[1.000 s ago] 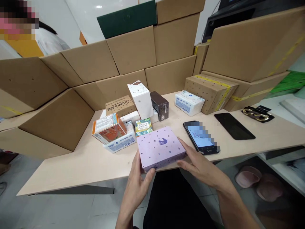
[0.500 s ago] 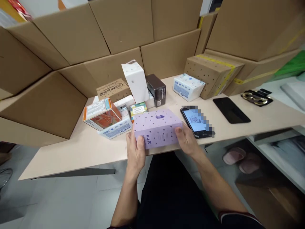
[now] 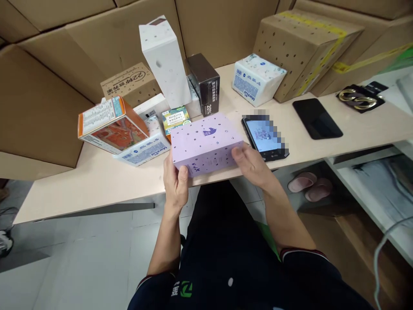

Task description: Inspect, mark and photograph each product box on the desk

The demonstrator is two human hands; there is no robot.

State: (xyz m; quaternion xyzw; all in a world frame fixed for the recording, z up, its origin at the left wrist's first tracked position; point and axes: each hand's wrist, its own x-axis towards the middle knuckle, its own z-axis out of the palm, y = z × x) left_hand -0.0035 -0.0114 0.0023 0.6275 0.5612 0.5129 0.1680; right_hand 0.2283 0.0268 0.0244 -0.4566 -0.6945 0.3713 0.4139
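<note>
Grey tiled floor (image 3: pixel 90 258), smooth and faintly shiny, spreads beneath it all, and here's the long pale desk (image 3: pixel 106 178), its flat, wood-toned top running left to right. Plain brown cardboard cartons (image 3: pixel 122 43) wall off the far side, and a speckled carton (image 3: pixel 287 56) sits far right, crossed by yellow tape.

Now the purple box, (image 3: pixel 208 135) crisp-edged, matte-looking and dotted with tiny prints, right at the desk's near edge! The left hand (image 3: pixel 176 183) clasps its left end, the right hand (image 3: pixel 253 163) its right, thumbs against the near face; whether its underside touches the desk, I can't tell.

Beyond it stands a tall white box (image 3: pixel 167 69), smooth and square-cornered. To the left, an orange-and-white carton (image 3: pixel 121 129) tilts on a glossy, soft-sided pack (image 3: pixel 145 148); a dark brown box (image 3: pixel 206 82) rises just right of the white one. Nearer, on the right: a handheld device (image 3: pixel 264 135) with a lit screen, then a thin, round-cornered black slab (image 3: pixel 318 118). Smallest of the lot, shiny gold-coloured loops (image 3: pixel 361 97) curl on a black backing, far right.
</note>
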